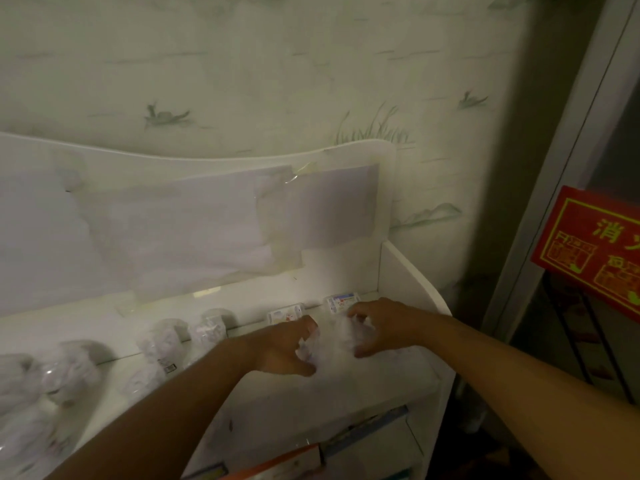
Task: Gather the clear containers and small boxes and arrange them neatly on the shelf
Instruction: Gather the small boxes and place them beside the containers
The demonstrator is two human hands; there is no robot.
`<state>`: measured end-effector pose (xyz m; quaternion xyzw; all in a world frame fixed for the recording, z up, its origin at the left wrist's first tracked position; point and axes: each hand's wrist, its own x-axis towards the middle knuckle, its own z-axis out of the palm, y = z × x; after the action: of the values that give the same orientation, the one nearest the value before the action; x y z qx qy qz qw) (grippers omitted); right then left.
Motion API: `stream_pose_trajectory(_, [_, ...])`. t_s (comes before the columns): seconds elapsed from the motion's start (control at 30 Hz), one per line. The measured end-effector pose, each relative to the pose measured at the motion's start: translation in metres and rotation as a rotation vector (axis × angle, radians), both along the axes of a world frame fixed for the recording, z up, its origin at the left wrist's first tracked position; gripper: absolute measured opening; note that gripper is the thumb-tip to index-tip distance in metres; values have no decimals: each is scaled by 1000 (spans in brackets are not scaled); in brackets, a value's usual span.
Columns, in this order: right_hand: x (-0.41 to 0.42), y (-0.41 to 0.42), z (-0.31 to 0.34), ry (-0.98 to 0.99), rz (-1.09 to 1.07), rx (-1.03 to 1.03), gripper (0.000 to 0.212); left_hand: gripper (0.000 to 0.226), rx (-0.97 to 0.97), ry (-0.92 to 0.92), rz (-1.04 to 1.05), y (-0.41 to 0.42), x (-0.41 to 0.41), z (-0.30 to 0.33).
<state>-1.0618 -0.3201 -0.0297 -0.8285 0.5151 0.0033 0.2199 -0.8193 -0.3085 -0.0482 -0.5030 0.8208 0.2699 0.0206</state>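
The white wooden shelf (381, 372) has a tall curved back panel and a rounded side wall at its right end. Directly on it stand several clear plastic containers (162, 344) in a row toward the left, and two small white printed boxes (285, 315) against the back ledge.

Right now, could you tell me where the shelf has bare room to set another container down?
Bare room: the shelf front between the right hand and the side panel. Crowded: clear containers leftward; small boxes along the back; both hands around one container.
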Motion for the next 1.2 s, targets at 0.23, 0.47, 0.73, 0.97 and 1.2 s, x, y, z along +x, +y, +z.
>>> stream_pose_trajectory(0.23, [20,-8,-1,14,46,-42,75,71,-43,47,185,0,27,3])
stream_pose_trajectory(0.47, [10,-11,-8,248,77,-20,83,77,-89,-133,125,-1,30,3])
stream_pose_trajectory(0.73, [-2,-8,-5,435,135,-50,94,77,-151,-240,56,-5,7,-1])
stream_pose_trajectory(0.97, [19,-25,3,231,47,-55,75,76,-220,-252,94,-7,5,-4])
stream_pose_trajectory(1.2, [41,-36,-10,333,10,-118,49,75,-262,-337,66,-2,17,-4])
